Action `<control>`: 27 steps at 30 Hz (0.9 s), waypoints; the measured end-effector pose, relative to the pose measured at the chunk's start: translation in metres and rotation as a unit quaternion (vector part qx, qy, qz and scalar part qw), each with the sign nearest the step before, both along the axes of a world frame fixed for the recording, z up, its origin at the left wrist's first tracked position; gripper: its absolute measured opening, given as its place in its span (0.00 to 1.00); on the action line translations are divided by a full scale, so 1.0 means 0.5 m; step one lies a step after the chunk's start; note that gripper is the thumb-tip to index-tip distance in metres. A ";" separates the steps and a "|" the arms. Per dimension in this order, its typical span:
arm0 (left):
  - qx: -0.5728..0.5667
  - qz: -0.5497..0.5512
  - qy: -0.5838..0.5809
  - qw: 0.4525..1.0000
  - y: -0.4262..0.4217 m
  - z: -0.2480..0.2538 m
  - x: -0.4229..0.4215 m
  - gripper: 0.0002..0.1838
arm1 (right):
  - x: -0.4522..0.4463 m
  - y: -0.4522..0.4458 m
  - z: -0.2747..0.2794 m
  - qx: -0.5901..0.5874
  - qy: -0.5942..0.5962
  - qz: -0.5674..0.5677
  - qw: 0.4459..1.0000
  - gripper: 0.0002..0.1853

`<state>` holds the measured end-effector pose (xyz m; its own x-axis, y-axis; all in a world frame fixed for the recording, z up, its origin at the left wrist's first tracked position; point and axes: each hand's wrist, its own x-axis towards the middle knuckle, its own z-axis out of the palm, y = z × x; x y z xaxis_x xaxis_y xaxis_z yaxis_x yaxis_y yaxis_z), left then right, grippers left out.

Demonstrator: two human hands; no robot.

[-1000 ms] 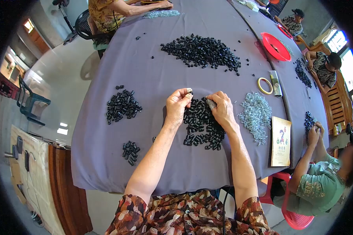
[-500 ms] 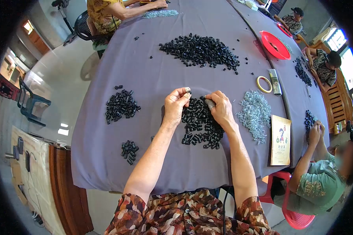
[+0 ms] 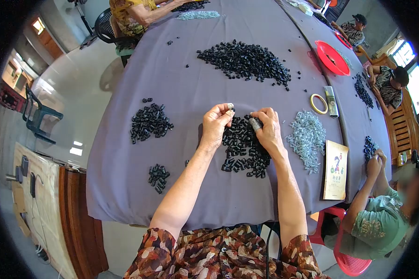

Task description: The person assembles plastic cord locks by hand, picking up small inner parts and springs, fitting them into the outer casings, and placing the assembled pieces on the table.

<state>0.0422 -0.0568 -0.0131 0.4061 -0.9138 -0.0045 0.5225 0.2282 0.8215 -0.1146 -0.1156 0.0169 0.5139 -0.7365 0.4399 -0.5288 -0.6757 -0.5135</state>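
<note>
Black pieces [image 3: 252, 152]: heaped on the worktop [image 3: 237, 200], six o'clock from the hands
Left hand [image 3: 217, 124]: pinching one black piece [image 3: 233, 110]
Right hand [image 3: 269, 129]: curled at the heap's one o'clock; grasp unclear
Clear pieces [image 3: 306, 139]: heap's three o'clock

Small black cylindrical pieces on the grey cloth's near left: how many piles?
2: a larger pile left of your left hand, a smaller pile nearer you; no pile seems hidden.
</note>
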 end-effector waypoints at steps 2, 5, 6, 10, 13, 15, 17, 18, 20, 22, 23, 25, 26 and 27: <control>-0.004 -0.001 -0.003 1.000 -0.002 -0.004 0.001 0.08 | 0.003 0.001 -0.001 -0.005 0.017 0.004 1.000 0.13; -0.001 0.005 -0.005 1.000 -0.001 -0.005 0.000 0.07 | 0.000 -0.004 -0.007 -0.003 0.038 0.009 0.999 0.12; 0.000 0.006 -0.006 1.000 -0.001 -0.003 -0.001 0.07 | 0.000 -0.004 -0.006 -0.001 0.034 0.010 0.999 0.12; -0.004 -0.002 -0.011 1.000 -0.001 -0.005 0.002 0.07 | 0.002 -0.001 -0.002 -0.013 0.029 -0.001 0.999 0.11; 0.004 -0.002 -0.015 1.000 -0.001 -0.002 0.002 0.07 | 0.005 0.007 0.016 -0.010 0.026 0.010 1.000 0.10; 0.019 0.003 -0.023 1.000 0.000 0.001 0.001 0.07 | 0.005 0.014 0.029 -0.007 0.043 0.020 0.999 0.09; 0.017 0.001 -0.019 1.000 -0.001 0.000 0.002 0.08 | 0.004 0.017 0.033 0.011 0.064 0.032 0.997 0.09; 0.017 0.000 -0.016 1.000 -0.001 -0.001 0.001 0.08 | 0.002 0.017 0.034 0.027 0.077 0.038 0.996 0.09; 0.015 -0.002 -0.018 1.000 -0.001 -0.003 0.002 0.08 | 0.000 0.019 0.037 0.044 0.089 0.051 0.994 0.08; 0.013 -0.004 -0.019 1.000 -0.002 -0.006 0.002 0.08 | -0.002 0.022 0.041 0.044 0.087 0.066 0.993 0.08; 0.011 -0.005 -0.020 1.000 -0.002 -0.007 0.002 0.08 | -0.002 0.025 0.042 0.044 0.084 0.072 0.993 0.09; 0.008 -0.008 -0.021 1.000 -0.003 -0.007 0.002 0.07 | 0.001 0.033 0.043 0.043 0.079 0.083 0.992 0.09; 0.006 -0.009 -0.021 1.000 -0.003 -0.007 0.001 0.07 | -0.002 0.037 0.042 0.038 0.082 0.085 0.992 0.10; 0.004 -0.006 -0.021 1.000 -0.003 -0.006 0.002 0.07 | -0.003 0.039 0.040 0.031 0.084 0.088 0.992 0.10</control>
<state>0.0433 -0.0580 -0.0160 0.3947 -0.9188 0.0053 0.4904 0.2155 0.8444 -0.1160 -0.0960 0.0369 0.6997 -0.6515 0.2933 -0.4868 -0.7352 -0.4717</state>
